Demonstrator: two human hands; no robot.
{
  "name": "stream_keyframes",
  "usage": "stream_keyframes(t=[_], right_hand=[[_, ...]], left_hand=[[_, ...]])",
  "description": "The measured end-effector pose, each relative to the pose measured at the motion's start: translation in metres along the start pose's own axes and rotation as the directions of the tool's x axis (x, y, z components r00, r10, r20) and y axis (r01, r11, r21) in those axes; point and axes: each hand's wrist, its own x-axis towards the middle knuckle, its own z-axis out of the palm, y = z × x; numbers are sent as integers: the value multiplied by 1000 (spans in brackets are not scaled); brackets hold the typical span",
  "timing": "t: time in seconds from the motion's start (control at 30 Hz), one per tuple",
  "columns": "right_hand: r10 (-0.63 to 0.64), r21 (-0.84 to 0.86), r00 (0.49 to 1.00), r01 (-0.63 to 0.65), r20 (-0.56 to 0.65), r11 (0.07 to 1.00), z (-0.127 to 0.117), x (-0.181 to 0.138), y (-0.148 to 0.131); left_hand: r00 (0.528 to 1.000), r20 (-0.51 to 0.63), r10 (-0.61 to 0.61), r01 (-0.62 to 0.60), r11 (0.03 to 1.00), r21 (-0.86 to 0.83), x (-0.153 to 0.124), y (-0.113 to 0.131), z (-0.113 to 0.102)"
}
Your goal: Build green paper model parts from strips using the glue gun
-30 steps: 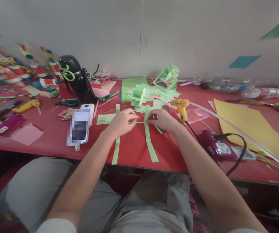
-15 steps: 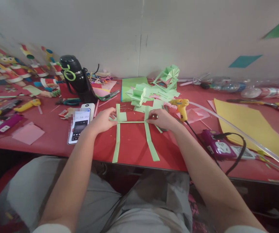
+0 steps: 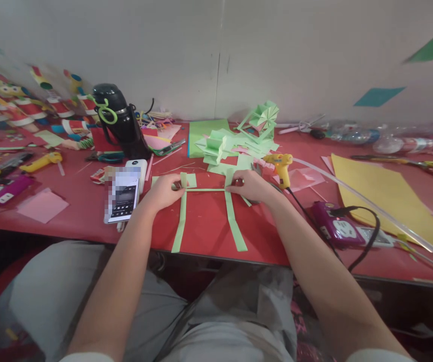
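Note:
Two light green paper strips, the left strip (image 3: 179, 226) and the right strip (image 3: 235, 227), run toward the table's front edge. A thin green paper crossbar (image 3: 206, 190) joins them near their far ends. My left hand (image 3: 167, 192) pinches the left joint between thumb and fingers. At the other end, my right hand (image 3: 251, 185) pinches the right strip where the crossbar meets it. Just beyond my hands stands a folded green paper piece (image 3: 214, 148). A yellow glue gun (image 3: 281, 166) lies right of my right hand.
A phone (image 3: 124, 196) and a black bottle (image 3: 120, 123) stand left of my hands. To the right are a purple power strip (image 3: 337, 225) with a cable (image 3: 374, 241), and yellow paper sheets (image 3: 386, 196). Green paper pieces (image 3: 259, 143) lie at the back.
My left hand has moved slightly right and closed more tightly around the left joint. The left strip's upper end reaches less far back. My right hand has barely moved.

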Motion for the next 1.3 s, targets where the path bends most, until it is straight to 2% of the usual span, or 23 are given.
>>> stream_keyframes(t=[0.23,0.67,0.9,1.03,1.17,1.23,1.3], right_hand=[[20,21,1000,-21,19,1000,-2,-2,-3],[28,-97,999,-24,38,995,-1,-3,-10],[57,-68,997,-53,50,996,-2,-3,-10],[54,-38,998,-53,12,998,-11,-8,-11],[184,-9,982,-185,-33,983,-29,-25,-10],[296,-30,955,-297,-11,955,-38,-39,-6],[415,-99,909,-418,-45,903,-46,-55,1]], left_hand=[[999,-22,-29,30,998,47,0,1,2],[999,-35,-17,20,997,74,3,-7,8],[999,-34,10,-8,998,56,3,-9,9],[999,-44,6,-4,999,49,3,-6,8],[997,-72,0,5,997,71,4,-4,7],[997,-76,15,-9,997,76,5,-4,8],[996,-79,28,-22,997,77,6,-5,10]])
